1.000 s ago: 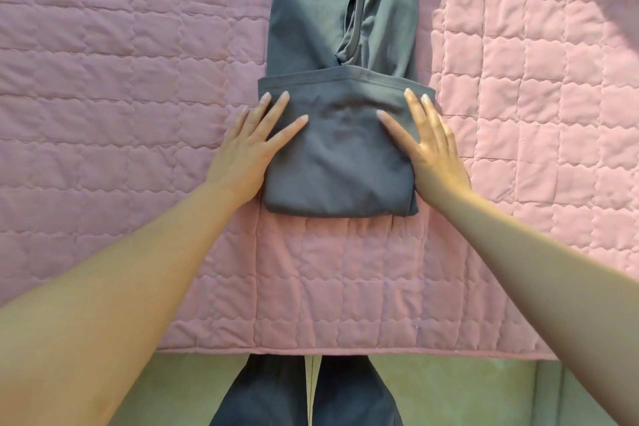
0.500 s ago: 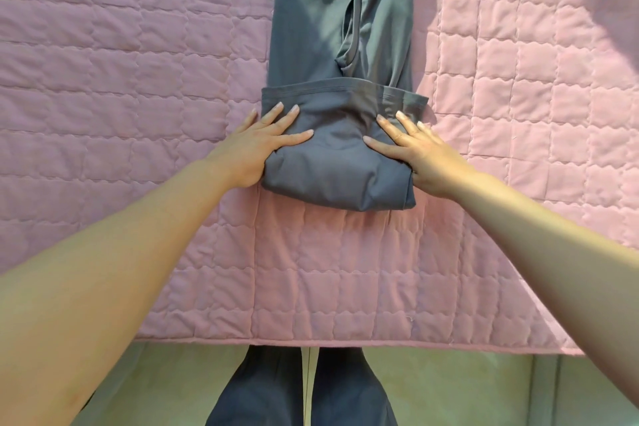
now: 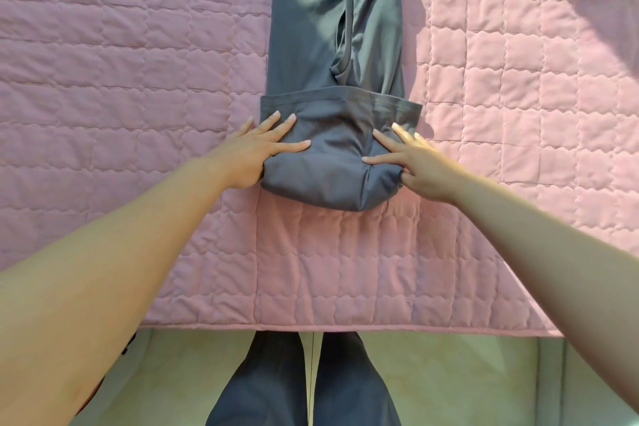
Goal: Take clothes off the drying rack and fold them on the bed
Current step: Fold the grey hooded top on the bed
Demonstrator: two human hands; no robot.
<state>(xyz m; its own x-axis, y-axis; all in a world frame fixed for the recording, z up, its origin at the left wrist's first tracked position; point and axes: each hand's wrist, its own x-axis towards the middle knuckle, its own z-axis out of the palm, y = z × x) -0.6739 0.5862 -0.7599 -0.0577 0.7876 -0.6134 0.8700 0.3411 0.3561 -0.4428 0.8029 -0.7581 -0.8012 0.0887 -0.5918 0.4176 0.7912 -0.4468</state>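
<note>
Grey trousers lie lengthwise on the pink quilted bed, running away from me. Their near end is folded over into a thick wad, and its front edge is raised off the quilt. My left hand holds the wad's left side, fingers spread on top and the thumb tucked beneath. On the wad's right side my right hand has the same hold, with straight fingers on the cloth and the thumb curled under the edge.
The bed's near edge runs across the lower part of the view. Below it are a pale green floor and my legs in dark trousers. Bare quilt lies on both sides of the garment.
Both hands have pushed the folded end away from me, up the garment. The fold has gone from flat to bunched, with its near edge lifted.
</note>
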